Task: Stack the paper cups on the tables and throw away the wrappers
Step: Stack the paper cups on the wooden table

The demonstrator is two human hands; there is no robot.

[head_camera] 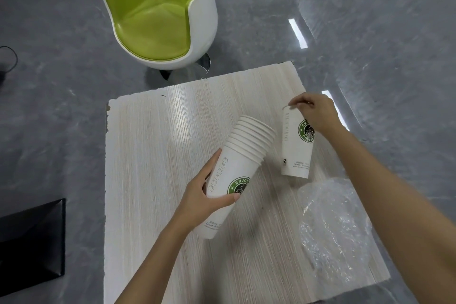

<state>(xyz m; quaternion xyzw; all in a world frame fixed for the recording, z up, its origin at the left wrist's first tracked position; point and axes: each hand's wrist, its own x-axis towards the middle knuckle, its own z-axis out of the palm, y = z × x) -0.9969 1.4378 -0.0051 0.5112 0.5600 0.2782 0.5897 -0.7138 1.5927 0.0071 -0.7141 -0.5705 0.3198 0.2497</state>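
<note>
Head view: left hand (207, 195) wrapped around the cup stack (237, 168), thumb across the front just below the green logo, fingers curled round the far side, firm grip about mid-body of the outermost cup. Stack is tilted, rims pointing up and away to the right, base toward the camera, held above the middle of the table (160, 155). Many rims nested at the top, can't count them exactly. Right hand (318, 113) comes down from above onto the single cup (296, 153), fingertips and thumb pinching its rim, remaining fingers loosely bent. That cup is roughly upright, mouth up, green logo facing right, just beside the stack's rims but not touching them. Its base is at the tabletop; can't tell if it's resting or just clear of the surface. Clear plastic wrapper (330, 229) lies crumpled on the table's near right part, close to the single cup's base, under the right forearm, neither hand on it. Off the table: white shell chair (158, 12) with green cushion at the far side, glossy grey floor (370, 32), black object (32, 242) on the floor at left.
</note>
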